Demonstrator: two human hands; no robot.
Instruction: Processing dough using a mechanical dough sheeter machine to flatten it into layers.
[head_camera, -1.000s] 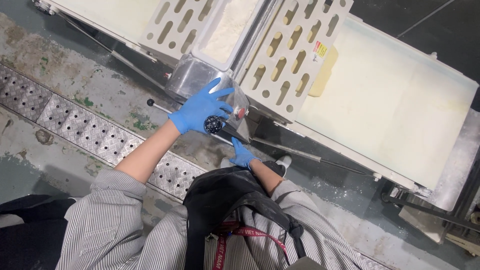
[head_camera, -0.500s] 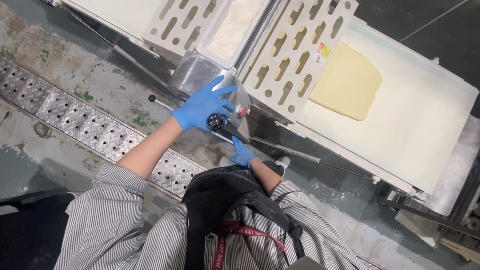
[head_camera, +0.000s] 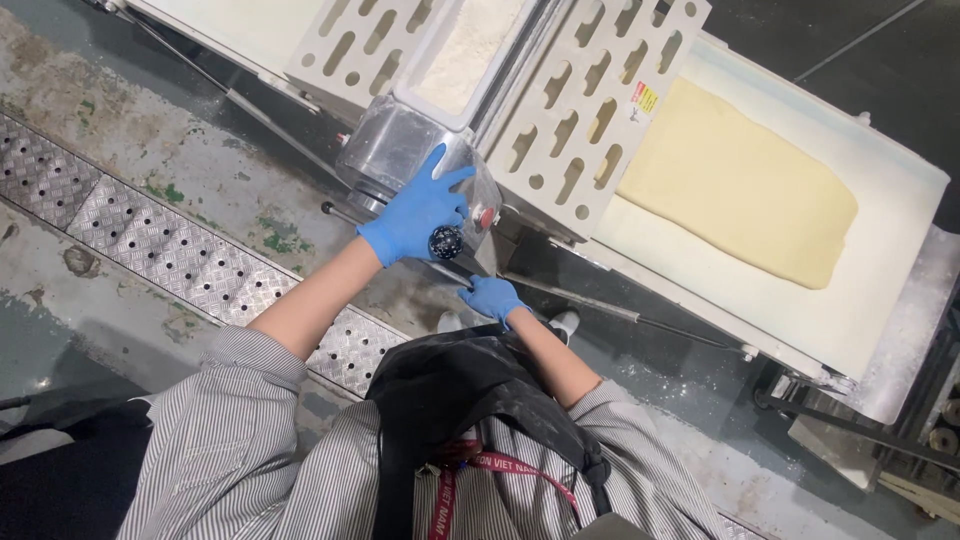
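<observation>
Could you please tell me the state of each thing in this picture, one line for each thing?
Left hand in blue glove: fingers spread, resting on the black round knob.
Right hand in blue glove: closed around the thin metal lever.
Pale yellow dough sheet: flat on the white conveyor belt.
White slotted guard: lowered over the rollers.
White flour tray: holds flour.

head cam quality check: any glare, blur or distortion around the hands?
Head view: sharp overall, no motion blur on the blue-gloved left hand or right hand; soft glare on the curved shiny metal housing; even overhead light, faint shadows; pale yellow dough sheet well exposed; steep, tilted top-down angle; dark, murky lower left corner.
</observation>
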